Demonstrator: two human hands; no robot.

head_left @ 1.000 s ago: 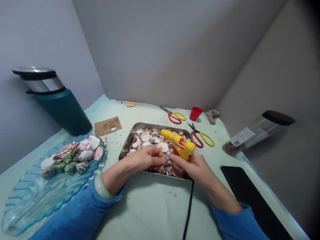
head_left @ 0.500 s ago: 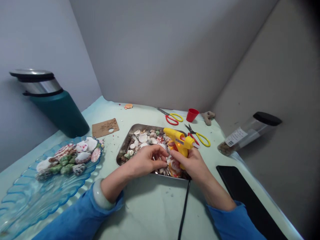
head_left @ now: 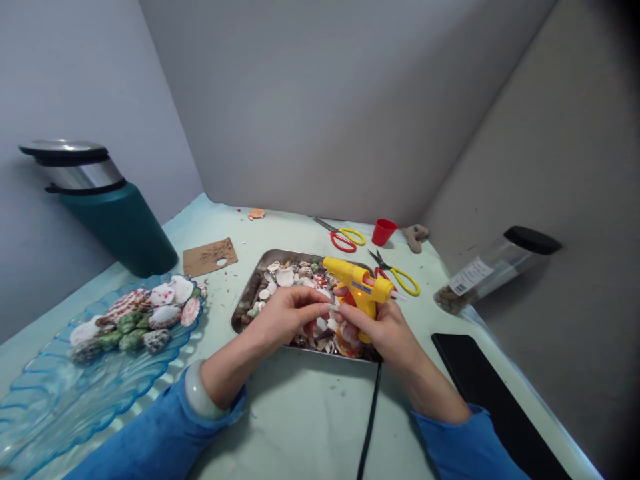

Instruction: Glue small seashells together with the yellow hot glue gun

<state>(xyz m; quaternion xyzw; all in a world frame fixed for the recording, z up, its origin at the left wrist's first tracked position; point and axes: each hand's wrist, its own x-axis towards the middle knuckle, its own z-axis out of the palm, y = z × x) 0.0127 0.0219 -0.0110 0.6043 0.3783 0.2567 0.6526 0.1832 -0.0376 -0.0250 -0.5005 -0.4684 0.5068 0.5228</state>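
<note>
**Tiny piece pinched between both hands, glue gun nozzle aimed past it**

OK, so from my seat the layout's pretty tight. My left hand (head_left: pixel 280 320) has its thumb and fingers closed in a pinch on a small pale piece (head_left: pixel 333 307), right over the near part of the metal tray (head_left: pixel 300 253). My right hand (head_left: pixel 393 327) is wrapped round the grip of the yellow glue gun (head_left: pixel 350 277), with its thumb reaching in beside that same piece. Can't tell if the thumb actually touches it.

The gun's long axis slants across, nozzle up and to the left, clear stick poking out the back on the right. So the piece sits below the barrel, nearer me than the tip, and the nozzle points over it, not at it. Right hand owns the gun; both sets of fingertips are close to the piece.

Materials: the gun's smooth plastic with a small orange light glowing. The tray holds loose shells (head_left: pixel 285 277), some flat and chalky white, some ridged and speckled. Off to the left, a wavy see-through blue dish (head_left: pixel 75 393) carries ribbed fan shells (head_left: pixel 165 316) plus knobbly green ones (head_left: pixel 131 340).
</note>
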